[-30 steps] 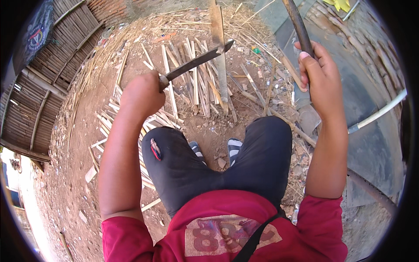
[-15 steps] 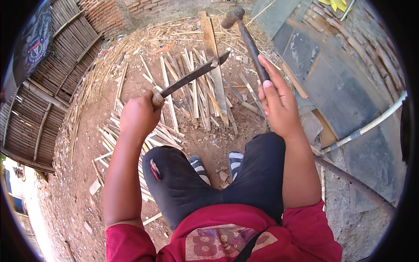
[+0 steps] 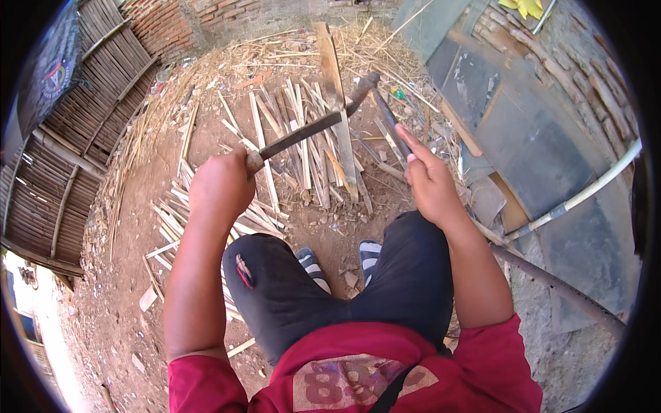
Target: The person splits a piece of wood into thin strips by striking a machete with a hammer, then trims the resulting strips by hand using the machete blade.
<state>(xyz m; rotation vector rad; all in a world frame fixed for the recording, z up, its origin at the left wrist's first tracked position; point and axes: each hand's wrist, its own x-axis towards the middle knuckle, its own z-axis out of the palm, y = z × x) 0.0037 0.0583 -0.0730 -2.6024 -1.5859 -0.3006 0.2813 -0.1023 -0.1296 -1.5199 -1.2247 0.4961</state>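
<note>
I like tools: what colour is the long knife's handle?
Light brown; the head view shows the handle best.

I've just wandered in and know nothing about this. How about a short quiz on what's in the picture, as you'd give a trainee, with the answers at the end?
1. Fill in the blank: the person's left hand grips a long-bladed ____.
2. Multiple choice: what is the main colour of the person's shirt?
A) Green
B) Red
C) White
3. True or false: the person's right hand is empty.

Key:
1. Knife.
2. B.
3. False; it holds a hammer.
</note>
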